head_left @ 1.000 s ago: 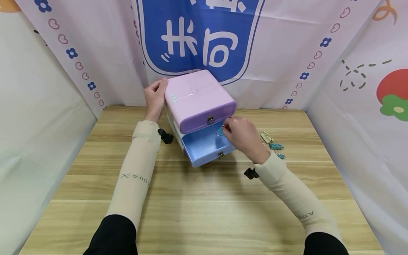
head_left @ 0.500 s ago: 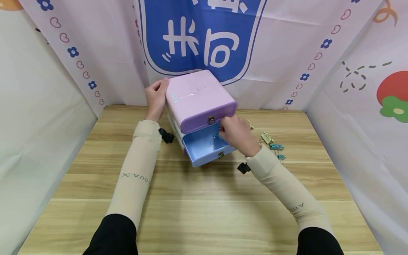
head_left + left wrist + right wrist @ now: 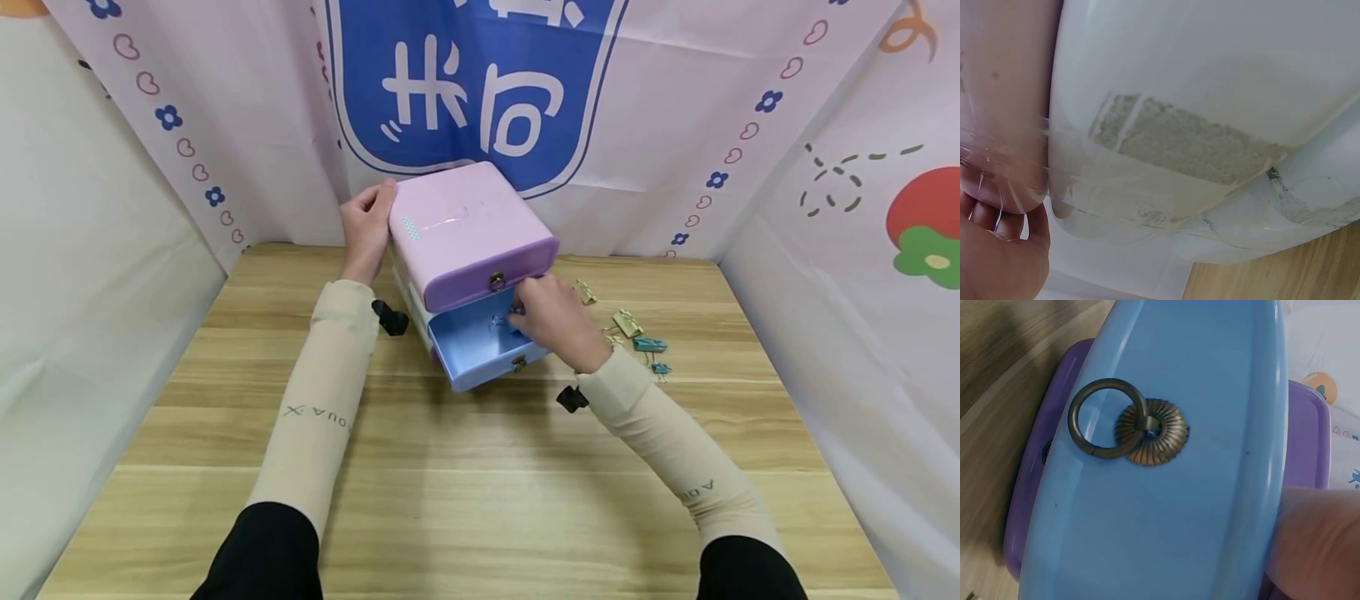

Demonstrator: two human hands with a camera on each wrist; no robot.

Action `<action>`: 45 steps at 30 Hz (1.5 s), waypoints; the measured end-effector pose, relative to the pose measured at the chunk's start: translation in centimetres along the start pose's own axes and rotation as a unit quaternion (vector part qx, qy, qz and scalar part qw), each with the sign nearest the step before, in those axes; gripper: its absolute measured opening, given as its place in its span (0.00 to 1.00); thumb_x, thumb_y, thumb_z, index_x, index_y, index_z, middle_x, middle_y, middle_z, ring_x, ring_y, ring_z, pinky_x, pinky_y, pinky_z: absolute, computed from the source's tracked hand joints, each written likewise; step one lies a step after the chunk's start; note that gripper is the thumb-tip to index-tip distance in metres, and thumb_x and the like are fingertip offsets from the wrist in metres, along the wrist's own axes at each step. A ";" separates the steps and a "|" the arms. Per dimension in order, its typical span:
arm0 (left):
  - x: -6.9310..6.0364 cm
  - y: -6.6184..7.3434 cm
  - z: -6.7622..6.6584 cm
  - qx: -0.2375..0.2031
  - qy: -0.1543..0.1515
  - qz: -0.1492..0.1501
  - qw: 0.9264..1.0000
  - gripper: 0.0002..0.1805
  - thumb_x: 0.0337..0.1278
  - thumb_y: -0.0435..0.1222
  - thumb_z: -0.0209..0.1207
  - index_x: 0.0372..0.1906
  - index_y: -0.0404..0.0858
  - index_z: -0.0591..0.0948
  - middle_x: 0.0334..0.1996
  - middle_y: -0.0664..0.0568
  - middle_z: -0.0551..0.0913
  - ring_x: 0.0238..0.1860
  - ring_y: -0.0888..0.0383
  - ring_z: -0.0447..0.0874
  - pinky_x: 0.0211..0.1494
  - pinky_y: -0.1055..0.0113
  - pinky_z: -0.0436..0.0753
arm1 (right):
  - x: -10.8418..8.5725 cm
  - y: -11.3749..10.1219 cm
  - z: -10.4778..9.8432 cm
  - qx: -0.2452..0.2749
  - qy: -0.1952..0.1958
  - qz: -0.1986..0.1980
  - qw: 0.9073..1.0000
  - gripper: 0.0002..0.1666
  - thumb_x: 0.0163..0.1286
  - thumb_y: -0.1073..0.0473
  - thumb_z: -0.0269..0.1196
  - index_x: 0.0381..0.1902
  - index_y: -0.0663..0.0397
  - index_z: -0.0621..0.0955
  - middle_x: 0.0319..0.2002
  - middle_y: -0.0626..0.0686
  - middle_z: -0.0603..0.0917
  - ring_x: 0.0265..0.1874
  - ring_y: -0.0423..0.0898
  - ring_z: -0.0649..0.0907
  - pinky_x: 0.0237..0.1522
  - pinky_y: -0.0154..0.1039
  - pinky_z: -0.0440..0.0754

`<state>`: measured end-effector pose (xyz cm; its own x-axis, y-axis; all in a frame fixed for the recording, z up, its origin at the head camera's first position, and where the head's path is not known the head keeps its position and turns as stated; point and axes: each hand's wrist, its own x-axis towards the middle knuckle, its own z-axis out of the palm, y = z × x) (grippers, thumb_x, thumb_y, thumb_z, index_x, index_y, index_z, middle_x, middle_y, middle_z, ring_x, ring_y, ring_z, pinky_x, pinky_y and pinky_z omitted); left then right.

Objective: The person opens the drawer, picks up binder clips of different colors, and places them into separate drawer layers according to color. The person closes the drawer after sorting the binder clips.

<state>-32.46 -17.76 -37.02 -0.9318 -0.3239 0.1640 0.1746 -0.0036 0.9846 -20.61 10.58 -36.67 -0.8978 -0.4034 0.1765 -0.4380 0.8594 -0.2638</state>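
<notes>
A small stacked drawer box [image 3: 472, 225] has a pink-purple top section; its blue drawer [image 3: 468, 346] below is pulled out. My left hand [image 3: 366, 237] grips the back left corner of the top section; the left wrist view shows its fingers [image 3: 985, 217] bent round the edge. Inside the drawer's right side, my right hand [image 3: 555, 317] has curled fingers at a blue binder clip [image 3: 498, 321], whose wire handles stick out to the left. The hand hides most of the clip. A brass ring pull [image 3: 1150, 431] on the drawer front fills the right wrist view.
Right of the box lie several binder clips: a gold clip [image 3: 627, 323], another gold clip [image 3: 585, 292], a teal clip [image 3: 649, 345] and a smaller teal clip [image 3: 661, 367]. A printed cloth [image 3: 645, 150] hangs behind the wooden table [image 3: 465, 500].
My right hand has moved left and down into the blue drawer with the binder clip, uncovering a gold clip behind it. My left hand keeps its hold on the box.
</notes>
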 end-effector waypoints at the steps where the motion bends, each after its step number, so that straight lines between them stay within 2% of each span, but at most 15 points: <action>1: 0.0 0.0 0.0 0.000 0.000 0.000 1.000 0.21 0.70 0.55 0.65 0.51 0.44 0.90 0.43 0.58 0.87 0.44 0.62 0.79 0.48 0.70 0.78 | -0.1 0.0 0.0 0.003 0.000 0.000 1.000 0.09 0.66 0.58 0.76 0.33 0.57 0.88 0.33 0.52 0.90 0.32 0.48 0.85 0.34 0.43 0.84; 5: 0.0 0.0 0.0 0.005 0.002 0.003 1.000 0.20 0.70 0.55 0.65 0.51 0.44 0.91 0.42 0.59 0.86 0.44 0.62 0.79 0.47 0.70 0.77 | -0.3 -0.1 -0.2 0.005 0.005 -0.003 1.000 0.12 0.66 0.55 0.77 0.36 0.57 0.86 0.34 0.52 0.89 0.31 0.47 0.86 0.34 0.43 0.84; 12: 0.0 0.1 0.1 0.008 0.002 0.005 1.000 0.21 0.70 0.55 0.65 0.52 0.44 0.91 0.43 0.58 0.86 0.45 0.63 0.79 0.48 0.70 0.77 | -1.1 0.0 -1.0 0.009 0.019 -0.003 1.000 0.13 0.67 0.54 0.76 0.34 0.58 0.88 0.34 0.54 0.91 0.31 0.47 0.88 0.37 0.44 0.86; 19: 0.0 0.0 0.0 0.002 0.002 0.009 1.000 0.20 0.70 0.54 0.65 0.51 0.43 0.91 0.42 0.58 0.87 0.44 0.63 0.79 0.48 0.70 0.78 | -2.3 0.4 -2.6 0.020 0.013 -0.004 1.000 0.16 0.69 0.54 0.74 0.44 0.63 0.89 0.38 0.57 0.91 0.35 0.48 0.88 0.41 0.46 0.88; 25: 0.1 0.1 0.0 0.004 0.001 0.009 1.000 0.21 0.70 0.54 0.65 0.52 0.43 0.90 0.42 0.58 0.87 0.44 0.62 0.79 0.47 0.71 0.78 | -3.4 1.2 -4.0 0.015 0.027 0.011 0.999 0.14 0.70 0.55 0.73 0.42 0.62 0.89 0.38 0.57 0.91 0.36 0.51 0.88 0.42 0.47 0.88; 28: 0.1 0.0 0.1 0.004 0.001 0.011 1.000 0.21 0.70 0.54 0.65 0.52 0.42 0.90 0.42 0.58 0.86 0.44 0.62 0.79 0.48 0.71 0.78 | -4.1 1.9 -4.6 0.024 0.034 0.025 0.999 0.14 0.70 0.56 0.73 0.44 0.63 0.89 0.41 0.59 0.92 0.40 0.54 0.90 0.45 0.50 0.89; 35: 0.0 -0.1 0.1 0.008 0.003 0.016 1.000 0.20 0.71 0.54 0.64 0.50 0.43 0.91 0.41 0.59 0.86 0.43 0.63 0.79 0.47 0.71 0.77 | -6.1 4.2 -5.3 0.033 0.062 0.035 0.997 0.15 0.69 0.58 0.73 0.46 0.66 0.89 0.44 0.63 0.91 0.42 0.57 0.92 0.46 0.54 0.90; 45: 0.0 0.0 0.1 0.010 0.002 0.012 1.000 0.20 0.71 0.54 0.64 0.50 0.43 0.91 0.41 0.59 0.87 0.43 0.63 0.79 0.47 0.70 0.78 | -8.7 7.4 -6.1 0.018 0.053 0.068 0.996 0.15 0.71 0.60 0.71 0.46 0.68 0.87 0.43 0.66 0.91 0.42 0.60 0.91 0.46 0.57 0.88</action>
<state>-32.44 -17.66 -36.97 -0.9260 -0.3280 0.1867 0.1901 0.0221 0.9815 -15.75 22.42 -34.40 -0.9402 -0.2460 0.2357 -0.3150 0.8914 -0.3260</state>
